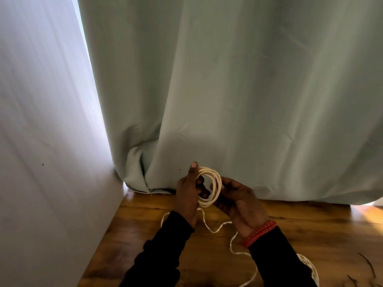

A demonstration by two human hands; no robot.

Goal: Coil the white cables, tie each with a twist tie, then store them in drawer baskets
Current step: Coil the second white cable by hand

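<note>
A white cable is wound into a small coil [214, 184] of several loops, held upright between both hands above a wooden floor. My left hand [187, 195] grips the coil's left side, thumb raised along its top. My right hand [238, 200] holds the coil's right side with curled fingers; a red bracelet is on that wrist. The loose tail of the cable [217, 228] trails down from the coil across the floor towards the lower right, where more white cable [308, 266] lies partly hidden behind my right sleeve. No twist tie or drawer basket is in sight.
A pale green curtain [238, 90] hangs to the floor right behind the hands. A white wall [45, 141] stands close on the left. The wooden floor [310, 220] stretches to the right, with a few dark thin scraps at the lower right.
</note>
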